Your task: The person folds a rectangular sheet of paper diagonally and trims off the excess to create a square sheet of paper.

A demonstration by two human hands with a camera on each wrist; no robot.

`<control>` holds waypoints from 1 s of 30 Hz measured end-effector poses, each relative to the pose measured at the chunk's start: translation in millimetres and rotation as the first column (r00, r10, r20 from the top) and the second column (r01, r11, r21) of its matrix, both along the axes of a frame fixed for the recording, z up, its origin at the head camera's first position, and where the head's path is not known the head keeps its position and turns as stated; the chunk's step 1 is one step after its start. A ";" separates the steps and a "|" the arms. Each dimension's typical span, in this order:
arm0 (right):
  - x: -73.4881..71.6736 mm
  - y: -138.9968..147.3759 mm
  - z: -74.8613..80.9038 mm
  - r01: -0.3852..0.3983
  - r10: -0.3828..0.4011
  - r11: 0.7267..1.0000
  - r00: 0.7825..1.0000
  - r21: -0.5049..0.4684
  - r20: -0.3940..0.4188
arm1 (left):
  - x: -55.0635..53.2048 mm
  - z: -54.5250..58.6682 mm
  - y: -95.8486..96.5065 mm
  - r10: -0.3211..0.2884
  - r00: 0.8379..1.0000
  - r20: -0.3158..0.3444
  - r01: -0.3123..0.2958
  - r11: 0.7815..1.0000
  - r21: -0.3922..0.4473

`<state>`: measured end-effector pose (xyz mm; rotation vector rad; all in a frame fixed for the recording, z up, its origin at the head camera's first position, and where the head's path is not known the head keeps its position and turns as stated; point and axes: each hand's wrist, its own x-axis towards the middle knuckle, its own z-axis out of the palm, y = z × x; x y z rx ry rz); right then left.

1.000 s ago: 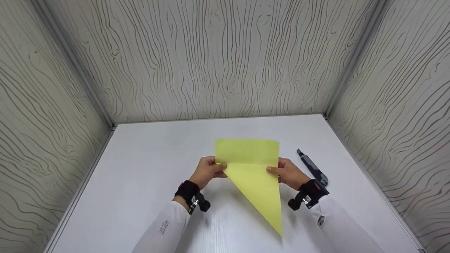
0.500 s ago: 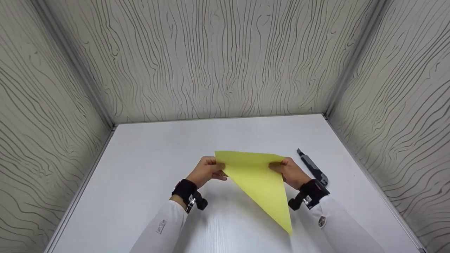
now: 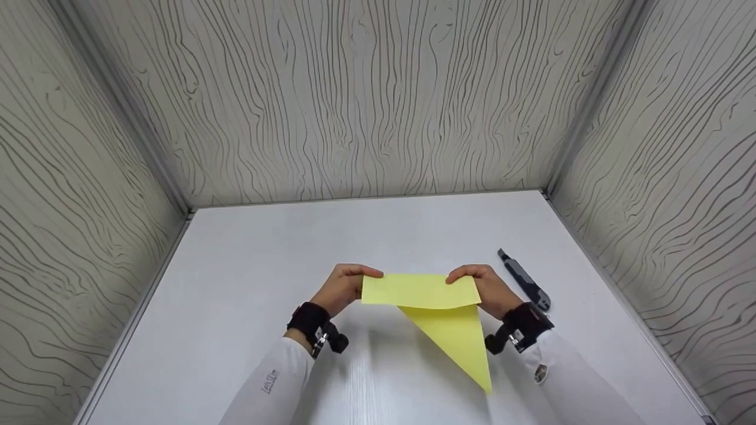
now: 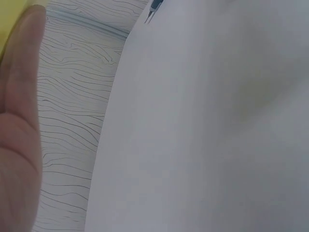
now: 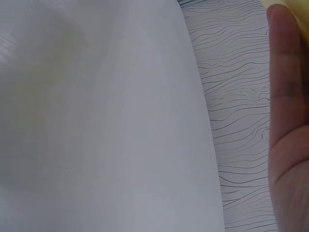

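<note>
A sheet of yellow paper (image 3: pixel 420 291) is held up over the table between both hands. Its upper strip is bent down toward the person, and a triangular part hangs below, pointing down to the right. My left hand (image 3: pixel 342 290) pinches the fold at its left end, index finger along the top. At the right end, my right hand (image 3: pixel 489 290) pinches the same fold. Only a pale yellow corner of the paper (image 4: pixel 9 17) shows in the left wrist view, beside the left hand (image 4: pixel 19 125). The right wrist view shows the right hand (image 5: pixel 289 106) with a bit of yellow at its fingertip.
A grey and black utility knife (image 3: pixel 524 279) lies on the white table (image 3: pixel 266 254), just beyond the right hand. Wood-grain panels (image 3: pixel 366 106) enclose the table at the back and both sides. Black straps with small cameras are on both wrists.
The paper's upper strip, upright a second ago, has tipped toward the person and now hangs over the front. Both hands have shifted their fingers onto the fold's top edge.
</note>
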<state>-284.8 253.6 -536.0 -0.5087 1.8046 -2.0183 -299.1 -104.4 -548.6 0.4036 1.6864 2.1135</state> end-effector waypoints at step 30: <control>-1.2 3.5 0.0 -0.192 0.191 0.981 0.981 -0.025 -0.040 | -2.1 3.5 15.8 0.212 0.964 -0.161 -0.252 0.924 -0.288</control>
